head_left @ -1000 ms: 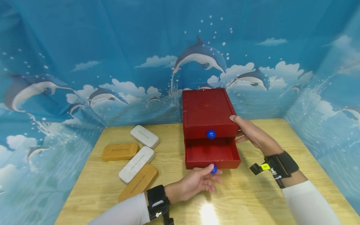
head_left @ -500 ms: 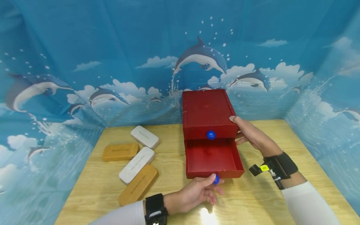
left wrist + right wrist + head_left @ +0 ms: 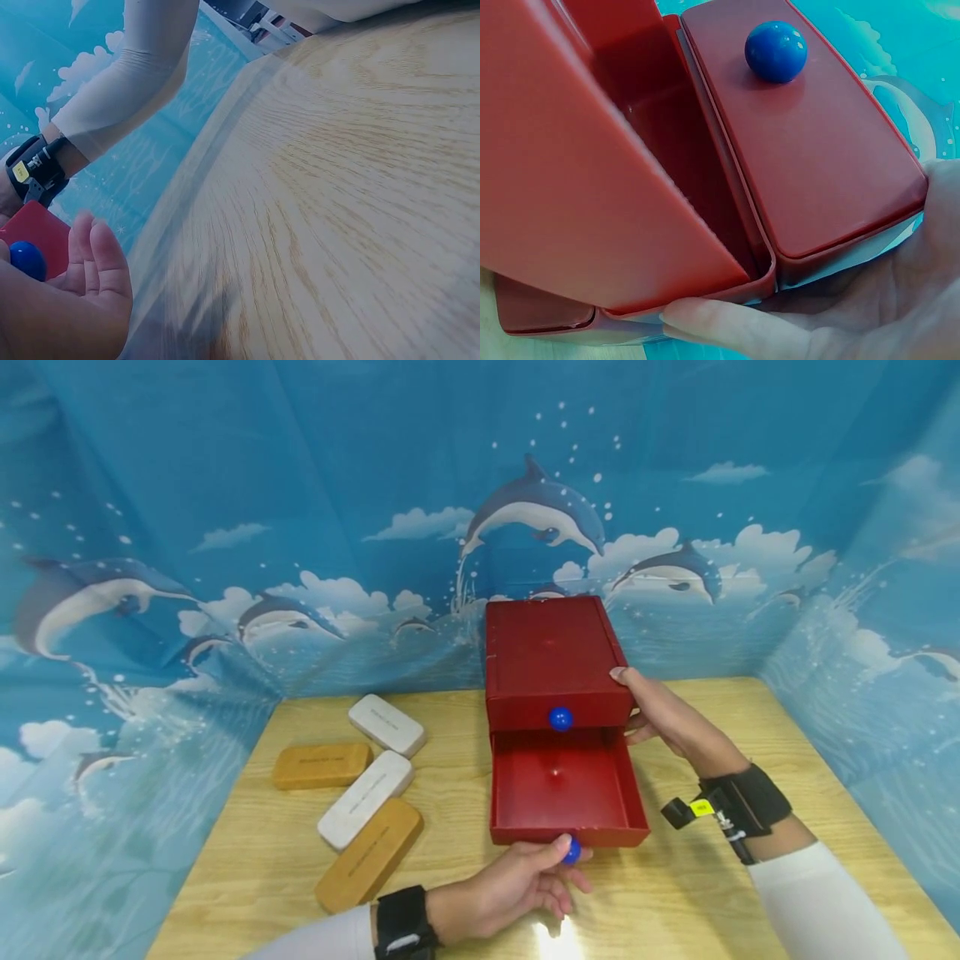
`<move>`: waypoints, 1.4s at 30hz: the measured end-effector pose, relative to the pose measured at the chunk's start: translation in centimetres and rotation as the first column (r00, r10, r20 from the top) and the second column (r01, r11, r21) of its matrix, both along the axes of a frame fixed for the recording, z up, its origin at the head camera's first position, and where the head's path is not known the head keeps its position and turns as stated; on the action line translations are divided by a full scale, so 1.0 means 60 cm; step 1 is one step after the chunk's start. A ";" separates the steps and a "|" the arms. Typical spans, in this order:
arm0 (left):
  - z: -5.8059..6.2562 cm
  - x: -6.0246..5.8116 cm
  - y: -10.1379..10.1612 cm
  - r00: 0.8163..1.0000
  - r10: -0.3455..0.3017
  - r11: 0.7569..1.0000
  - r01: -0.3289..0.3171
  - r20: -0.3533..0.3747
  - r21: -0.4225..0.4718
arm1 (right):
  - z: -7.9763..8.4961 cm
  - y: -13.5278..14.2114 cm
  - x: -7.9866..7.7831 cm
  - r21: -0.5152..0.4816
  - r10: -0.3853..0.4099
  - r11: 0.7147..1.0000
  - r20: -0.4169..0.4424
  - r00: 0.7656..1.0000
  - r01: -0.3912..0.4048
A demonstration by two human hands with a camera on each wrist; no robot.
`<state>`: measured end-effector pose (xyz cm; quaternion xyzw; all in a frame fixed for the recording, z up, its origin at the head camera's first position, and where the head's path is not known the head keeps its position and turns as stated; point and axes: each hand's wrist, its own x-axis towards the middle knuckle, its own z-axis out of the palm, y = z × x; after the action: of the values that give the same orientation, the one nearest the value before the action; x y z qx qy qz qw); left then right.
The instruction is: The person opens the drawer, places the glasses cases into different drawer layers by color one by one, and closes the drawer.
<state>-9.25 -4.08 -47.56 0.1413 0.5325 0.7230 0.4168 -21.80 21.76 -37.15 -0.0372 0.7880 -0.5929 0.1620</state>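
Farther out than a second ago, the pulled-out drawer (image 3: 607, 837) now shows more of its red floor, and the left hand (image 3: 510, 889) has come down the head view with it. That drawer sits just right of centre, low in the frame, directly under the closed top drawer of the red cabinet (image 3: 551, 647). On its front is the lower blue knob (image 3: 572, 852), which the left hand pinches near the thumb tip — the other fingers loosely bent, apart from the drawer.

Right of the cabinet, the right hand (image 3: 671, 718) is spread open — thumb on the top edge, fingers laid against the side. The upper blue knob (image 3: 560, 718) stands on the top drawer's front; the right wrist view shows it at upper centre.

Left of centre, on the wood-grain table (image 3: 450, 760), lie four oblong blocks: an upper white block (image 3: 386, 725), a lower white block (image 3: 365, 799), an orange block (image 3: 321, 767) farther left, and another orange block (image 3: 370, 853) nearest the left forearm. Black straps circle both wrists below white sleeves. Behind everything, a blue dolphin-print backdrop (image 3: 375, 460) fills the upper frame and both sides.
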 end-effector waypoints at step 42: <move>0.032 0.014 -0.097 0.778 -0.534 0.821 0.382 -0.332 -0.424 | -0.004 0.003 -0.001 0.001 0.009 1.000 -0.008 1.000 -0.009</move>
<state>-8.42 -9.87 -45.62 0.3538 0.6745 0.4462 0.4699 -21.86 21.91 -37.40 -0.0428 0.7888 -0.5916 0.1615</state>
